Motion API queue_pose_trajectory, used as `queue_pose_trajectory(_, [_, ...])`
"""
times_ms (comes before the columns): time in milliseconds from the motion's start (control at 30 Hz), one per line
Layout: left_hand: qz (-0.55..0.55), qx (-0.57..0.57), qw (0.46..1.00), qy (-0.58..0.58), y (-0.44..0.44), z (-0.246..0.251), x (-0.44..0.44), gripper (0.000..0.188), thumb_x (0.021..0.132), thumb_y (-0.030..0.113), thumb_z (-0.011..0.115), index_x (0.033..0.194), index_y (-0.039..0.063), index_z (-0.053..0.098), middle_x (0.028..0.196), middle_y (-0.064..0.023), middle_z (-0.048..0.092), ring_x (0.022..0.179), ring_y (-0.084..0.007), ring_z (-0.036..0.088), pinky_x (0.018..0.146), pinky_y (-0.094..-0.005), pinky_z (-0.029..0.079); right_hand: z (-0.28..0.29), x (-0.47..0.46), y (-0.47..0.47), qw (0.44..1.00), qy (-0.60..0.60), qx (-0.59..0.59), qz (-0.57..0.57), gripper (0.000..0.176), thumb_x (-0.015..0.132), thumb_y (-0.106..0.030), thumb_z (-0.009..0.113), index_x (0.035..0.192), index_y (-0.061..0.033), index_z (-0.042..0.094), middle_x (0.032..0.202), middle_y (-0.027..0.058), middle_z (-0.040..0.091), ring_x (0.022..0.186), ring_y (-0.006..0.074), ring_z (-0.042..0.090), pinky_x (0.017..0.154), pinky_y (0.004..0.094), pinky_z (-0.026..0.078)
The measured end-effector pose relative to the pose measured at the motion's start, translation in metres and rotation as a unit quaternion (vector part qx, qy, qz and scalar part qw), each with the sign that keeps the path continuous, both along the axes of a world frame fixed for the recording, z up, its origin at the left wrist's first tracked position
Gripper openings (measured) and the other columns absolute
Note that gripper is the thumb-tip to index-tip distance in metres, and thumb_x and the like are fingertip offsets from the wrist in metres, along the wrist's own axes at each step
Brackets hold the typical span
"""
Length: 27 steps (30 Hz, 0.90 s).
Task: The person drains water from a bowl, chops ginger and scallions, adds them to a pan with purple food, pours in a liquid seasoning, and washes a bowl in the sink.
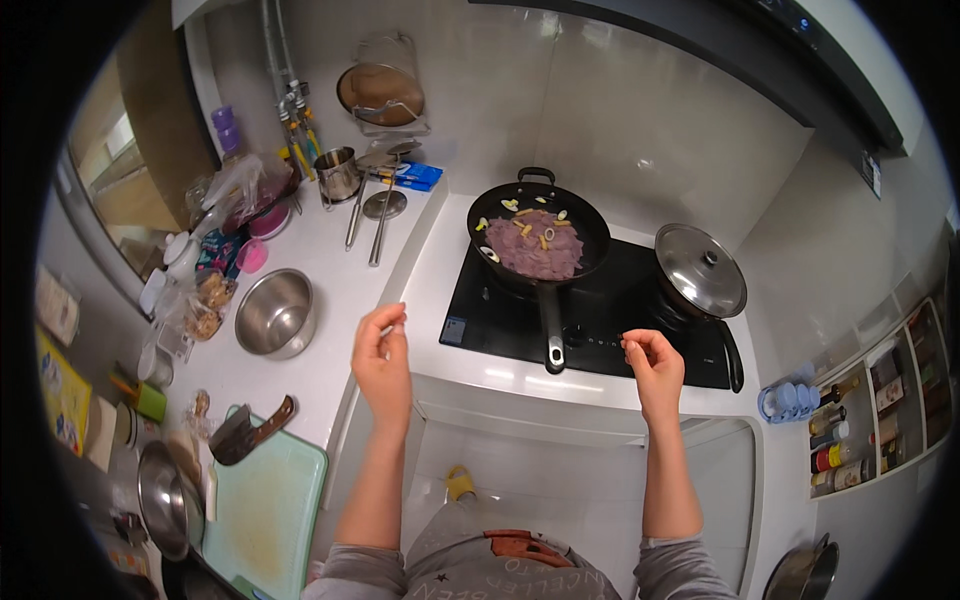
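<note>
My left hand (pixel 382 360) is raised over the counter's edge, left of the cooktop, fingers loosely curled and nothing visible in it. Over the front right of the black cooktop (pixel 600 315), my right hand (pixel 656 367) has its thumb near its fingertips; whether it pinches something small is unclear. Between and beyond the hands, a black wok (pixel 592 247) sits on the cooktop, its handle pointing towards me. It holds pinkish sliced meat (pixel 525 247) with yellowish pieces and pale green-white rings on top and around it. Neither hand touches the wok.
A second pan with a steel lid (pixel 697 270) stands on the right. A steel bowl (pixel 276 313) is on the left counter. A cleaver (pixel 244 435) lies across the top edge of a green cutting board (pixel 262 510). Ladles (pixel 385 206) lie farther back. Bottles (pixel 840 454) fill a shelf at right.
</note>
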<state>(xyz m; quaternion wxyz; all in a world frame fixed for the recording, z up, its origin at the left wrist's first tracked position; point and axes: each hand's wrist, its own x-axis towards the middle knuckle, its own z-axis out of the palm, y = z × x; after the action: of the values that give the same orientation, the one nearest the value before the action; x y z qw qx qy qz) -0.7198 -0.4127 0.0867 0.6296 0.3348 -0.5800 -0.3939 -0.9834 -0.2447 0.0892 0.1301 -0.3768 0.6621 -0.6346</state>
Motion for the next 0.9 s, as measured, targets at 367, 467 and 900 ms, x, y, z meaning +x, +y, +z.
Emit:
queue_pose_trajectory(367, [-0.227, 0.085, 0.967, -0.074, -0.056, -0.093, -0.083, 0.026, 0.081, -0.006, 0.059, 0.106, -0.001, 0.060, 0.099, -0.0067, 0.061, 0.085, -0.0124, 0.062, 0.073, -0.0220, 0.050, -0.076, -0.014, -0.106, 0.992, -0.032, -0.002, -0.122, 0.010, 0.084, 0.000, 0.061, 0.093, -0.0003, 0.066, 0.078, 0.0010, 0.063, 0.066, 0.0061, 0.056, 0.060, 0.0199, 0.045])
queue_pose_trajectory(467, [-0.239, 0.072, 0.963, -0.103, -0.057, -0.089, -0.114, 0.026, 0.080, -0.006, 0.059, 0.105, 0.000, 0.060, 0.099, -0.0086, 0.061, 0.086, -0.0151, 0.062, 0.073, -0.0246, 0.051, -0.098, -0.038, -0.095, 0.984, -0.060, 0.044, -0.165, 0.009, 0.082, -0.001, 0.062, 0.089, -0.0014, 0.066, 0.071, 0.0016, 0.062, 0.061, 0.0078, 0.057, 0.058, 0.0225, 0.046])
queue_pose_trajectory(900, [-0.178, 0.096, 0.959, -0.198, -0.028, -0.109, -0.160, 0.029, 0.083, 0.028, 0.069, 0.090, 0.001, 0.059, 0.073, -0.0073, 0.061, 0.063, -0.0165, 0.057, 0.059, -0.0292, 0.048, -0.156, -0.080, -0.143, 0.812, 0.167, 0.545, -0.123, 0.039, 0.079, -0.039, 0.069, 0.085, -0.0003, 0.070, 0.090, 0.0198, 0.067, 0.086, 0.0344, 0.066, 0.076, 0.0407, 0.053])
